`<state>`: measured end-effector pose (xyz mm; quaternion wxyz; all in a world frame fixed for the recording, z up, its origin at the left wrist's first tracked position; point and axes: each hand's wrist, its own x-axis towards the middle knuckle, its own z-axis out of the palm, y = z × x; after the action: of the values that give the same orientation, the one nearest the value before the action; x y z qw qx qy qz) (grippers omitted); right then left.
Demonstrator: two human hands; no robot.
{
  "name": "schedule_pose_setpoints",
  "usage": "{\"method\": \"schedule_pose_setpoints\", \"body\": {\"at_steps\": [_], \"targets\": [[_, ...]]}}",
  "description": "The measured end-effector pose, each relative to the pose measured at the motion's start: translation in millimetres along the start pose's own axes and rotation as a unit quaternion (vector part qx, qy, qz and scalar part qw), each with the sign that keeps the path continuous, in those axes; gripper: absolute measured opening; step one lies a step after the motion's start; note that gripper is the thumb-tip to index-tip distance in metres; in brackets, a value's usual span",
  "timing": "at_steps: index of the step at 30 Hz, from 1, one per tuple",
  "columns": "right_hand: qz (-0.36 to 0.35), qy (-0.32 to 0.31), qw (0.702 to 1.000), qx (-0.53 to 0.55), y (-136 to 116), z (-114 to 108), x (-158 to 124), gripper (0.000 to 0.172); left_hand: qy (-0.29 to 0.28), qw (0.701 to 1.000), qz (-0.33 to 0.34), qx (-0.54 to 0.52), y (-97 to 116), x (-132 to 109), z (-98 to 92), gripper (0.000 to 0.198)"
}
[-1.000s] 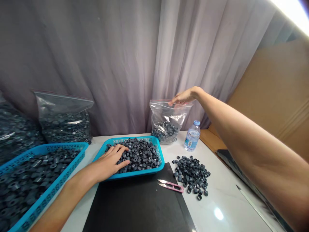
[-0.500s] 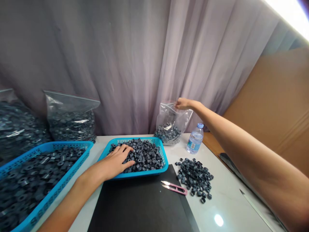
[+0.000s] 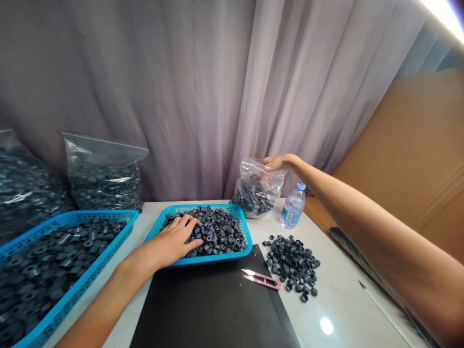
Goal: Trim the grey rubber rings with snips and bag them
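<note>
My left hand (image 3: 174, 239) lies flat, fingers spread, on the dark grey ring-shaped parts heaped in a small turquoise basket (image 3: 245, 232). My right hand (image 3: 277, 162) reaches far back and pinches the top edge of a clear zip bag (image 3: 256, 191) part-filled with the same grey parts, holding it upright against the curtain. A loose pile of grey parts (image 3: 292, 265) lies on the white table right of the basket.
A black mat (image 3: 213, 309) lies in front with pink thread snips (image 3: 261, 279) on its right edge. A water bottle (image 3: 292, 206) stands beside the bag. A larger turquoise basket (image 3: 72, 285) of parts and two full bags (image 3: 103, 176) sit left. Cardboard (image 3: 409, 159) leans at right.
My right hand, still on the bag's top, came lower and drew the bag a little up off the table and straighter. My left hand stayed on the parts in the basket.
</note>
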<state>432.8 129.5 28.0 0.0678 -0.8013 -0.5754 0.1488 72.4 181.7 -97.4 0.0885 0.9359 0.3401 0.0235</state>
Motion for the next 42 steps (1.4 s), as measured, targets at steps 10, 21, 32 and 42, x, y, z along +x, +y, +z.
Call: {"method": "schedule_pose_setpoints", "body": {"at_steps": [10, 21, 32, 42], "targets": [[-0.027, 0.011, 0.999, -0.041, 0, -10, 4, 0.027, -0.006, 1.0, -0.008, 0.004, 0, 1, 0.7, 0.064], [0.008, 0.069, 0.986, -0.15, 11, -7, 18, 0.024, -0.006, 1.0, -0.004, 0.008, 0, 1, 2.4, 0.061], [0.012, 0.103, 0.988, -0.113, 17, -18, 18, 0.024, -0.008, 1.0, -0.001, 0.001, 0, 1, 1.8, 0.064], [-0.119, 0.155, 0.98, 0.03, 12, -51, -13, 0.013, 0.036, 0.999, 0.04, -0.008, 2, 1, -3.0, 0.036]]}}
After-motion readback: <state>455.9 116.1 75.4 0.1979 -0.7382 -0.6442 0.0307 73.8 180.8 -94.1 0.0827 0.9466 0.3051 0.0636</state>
